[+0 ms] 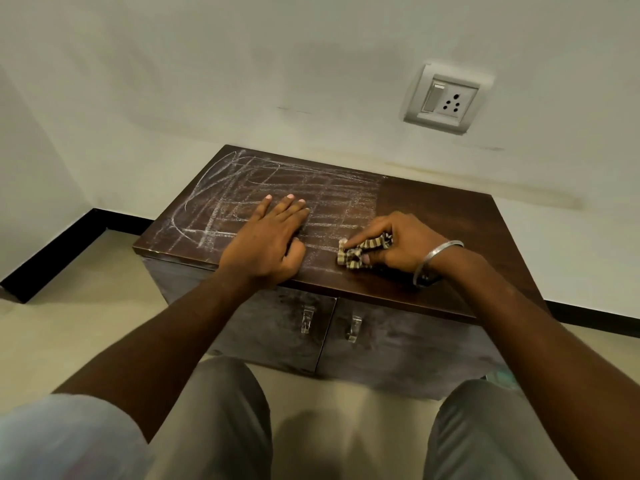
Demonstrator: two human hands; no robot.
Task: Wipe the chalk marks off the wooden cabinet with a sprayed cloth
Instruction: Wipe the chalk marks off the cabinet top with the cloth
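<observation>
A low dark wooden cabinet (pixel 450 216) stands against the wall in front of me. White chalk marks (pixel 242 181), lines and curves, cover the left and middle of its top; the right part is bare dark wood. My left hand (pixel 270 240) rests flat on the top over the chalk, fingers straight and pointing away from me. My right hand (pixel 401 242), with a metal bangle on the wrist, grips a bunched striped cloth (pixel 353 254) and presses it on the top near the front edge, at the border between chalk and bare wood.
The cabinet has two front doors with clear handles (pixel 308 318). A wall socket with a switch (pixel 445 98) sits above the cabinet's right side. Black skirting (pixel 52 258) runs along the walls. My knees (pixel 221 410) are on the pale floor before the cabinet.
</observation>
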